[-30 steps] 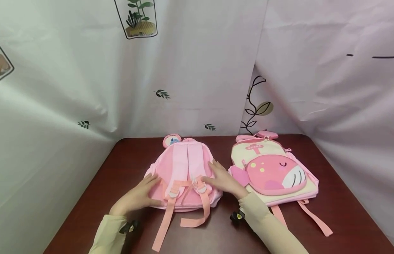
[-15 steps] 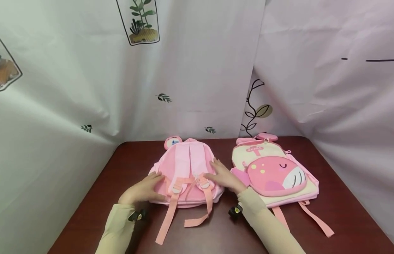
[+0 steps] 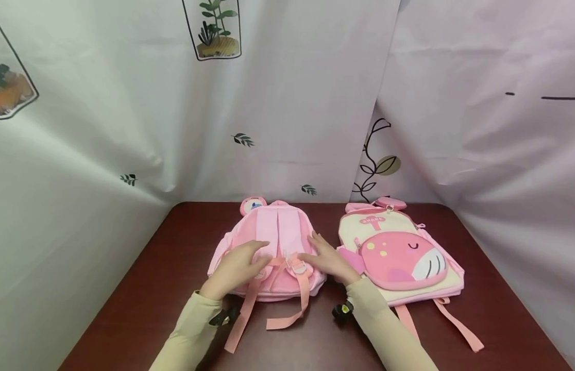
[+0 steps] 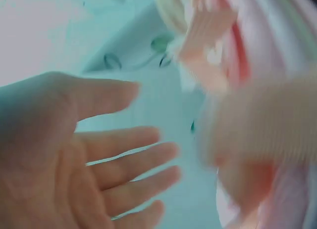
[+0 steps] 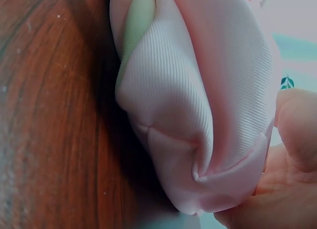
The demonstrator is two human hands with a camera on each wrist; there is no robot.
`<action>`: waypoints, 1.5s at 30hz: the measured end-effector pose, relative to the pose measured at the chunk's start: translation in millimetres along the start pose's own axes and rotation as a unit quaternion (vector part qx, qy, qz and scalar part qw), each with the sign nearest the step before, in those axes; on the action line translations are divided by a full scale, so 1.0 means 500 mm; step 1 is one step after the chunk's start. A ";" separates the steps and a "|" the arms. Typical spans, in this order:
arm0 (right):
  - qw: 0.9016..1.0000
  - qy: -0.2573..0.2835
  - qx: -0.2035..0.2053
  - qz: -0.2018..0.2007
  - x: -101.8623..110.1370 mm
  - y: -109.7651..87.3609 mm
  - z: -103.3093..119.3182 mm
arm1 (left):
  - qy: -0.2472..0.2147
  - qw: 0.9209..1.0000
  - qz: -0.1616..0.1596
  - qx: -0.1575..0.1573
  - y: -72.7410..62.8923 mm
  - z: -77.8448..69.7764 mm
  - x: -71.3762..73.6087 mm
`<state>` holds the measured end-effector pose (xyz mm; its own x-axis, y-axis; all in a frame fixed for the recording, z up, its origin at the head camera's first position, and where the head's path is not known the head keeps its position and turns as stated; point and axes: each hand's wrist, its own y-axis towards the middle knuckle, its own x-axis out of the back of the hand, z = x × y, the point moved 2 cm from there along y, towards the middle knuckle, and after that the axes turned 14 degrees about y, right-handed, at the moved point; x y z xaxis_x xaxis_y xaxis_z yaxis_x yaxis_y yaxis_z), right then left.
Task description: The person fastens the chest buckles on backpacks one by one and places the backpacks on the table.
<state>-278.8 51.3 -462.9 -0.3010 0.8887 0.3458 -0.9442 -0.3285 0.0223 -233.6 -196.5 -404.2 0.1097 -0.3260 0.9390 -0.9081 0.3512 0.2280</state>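
A pink backpack (image 3: pixel 243 232) lies on the table with its shoulder straps (image 3: pixel 267 221) facing up and its orange webbing ends (image 3: pixel 241 327) trailing toward me. My left hand (image 3: pixel 236 268) is over its left half, fingers straight and thumb apart. In the left wrist view the palm and spread fingers hold nothing, with the blurred webbing to their right. My right hand (image 3: pixel 331 260) rests on the bag's right side near a strap buckle (image 3: pixel 298 266), fingers extended. The right wrist view shows the bag's folded pink side (image 5: pixel 233 90) beside that hand; its fingertips are hidden there.
To the right lies a second backpack, cream and pink (image 3: pixel 354 226), with a whale-shaped front pocket (image 3: pixel 399 260); its straps hang toward the front. A small round pink pouch (image 3: pixel 253 205) sits behind the first bag. Printed curtains (image 3: pixel 306 129) enclose the dark red table (image 3: pixel 148 288).
My left hand has come off the bag's left edge and moved right, over the left strap. The right hand stays at the bag's right side. The camera view has shifted slightly.
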 end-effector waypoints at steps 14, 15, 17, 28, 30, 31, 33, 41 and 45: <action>1.000 0.018 -0.002 0.004 -0.002 0.004 -0.010 | -0.024 0.997 -0.035 -0.058 0.007 -0.058 -0.060; 1.000 0.017 -0.001 0.005 -0.002 0.004 -0.012 | -0.021 0.997 -0.034 -0.059 0.006 -0.059 -0.064; 1.000 0.016 -0.001 0.008 -0.003 0.003 -0.016 | -0.017 0.998 -0.027 -0.057 0.004 -0.060 -0.070; 1.000 0.004 -0.007 0.009 -0.009 -0.001 -0.016 | -0.005 0.999 -0.018 -0.050 0.003 -0.050 -0.089; 1.000 0.002 -0.001 0.007 -0.008 0.001 -0.016 | 0.007 0.998 -0.029 -0.057 0.007 -0.049 -0.089; 1.000 0.000 0.002 0.005 -0.007 0.002 -0.015 | 0.011 0.998 -0.035 -0.060 0.008 -0.049 -0.088; 1.000 0.000 0.004 0.003 -0.005 0.004 -0.014 | 0.022 0.997 -0.044 -0.063 0.012 -0.048 -0.085; 1.000 0.005 0.001 0.011 -0.002 0.005 -0.013 | 0.013 0.996 -0.071 -0.056 0.016 -0.040 -0.072; 1.000 -0.002 0.007 0.004 0.002 0.008 -0.017 | -0.019 0.994 -0.091 -0.051 0.021 -0.034 -0.061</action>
<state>-284.0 53.6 -470.4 -0.3088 0.8848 0.3489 -0.9396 -0.3407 0.0326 -239.7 -167.9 -426.3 0.2514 -0.4236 0.8703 -0.8290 0.3698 0.4195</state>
